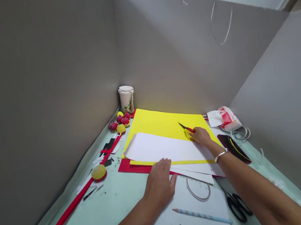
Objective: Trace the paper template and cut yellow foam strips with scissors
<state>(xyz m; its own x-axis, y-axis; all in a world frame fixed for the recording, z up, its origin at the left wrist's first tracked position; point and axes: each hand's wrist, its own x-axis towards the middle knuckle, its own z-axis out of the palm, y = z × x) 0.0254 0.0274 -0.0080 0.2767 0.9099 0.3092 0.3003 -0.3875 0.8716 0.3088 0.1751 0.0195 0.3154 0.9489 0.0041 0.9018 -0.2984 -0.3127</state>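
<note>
My left hand (159, 182) lies flat with fingers spread on the near edge of a stack of white paper (159, 149), which rests on a large yellow sheet (164, 123) over a red sheet (126, 166). My right hand (201, 135), with a silver bangle at the wrist, is closed round small scissors with yellow and red handles (187, 129), their blades pointing away over the yellow sheet.
Grey cardboard walls enclose the pale green table (98, 214). A lidded cup (127, 98) stands in the corner beside red and yellow balls (120, 123). Red strips (73, 205), black scissors (236, 202), a pencil (202, 216), a wire loop (198, 189) and a tissue pack (225, 118) lie around.
</note>
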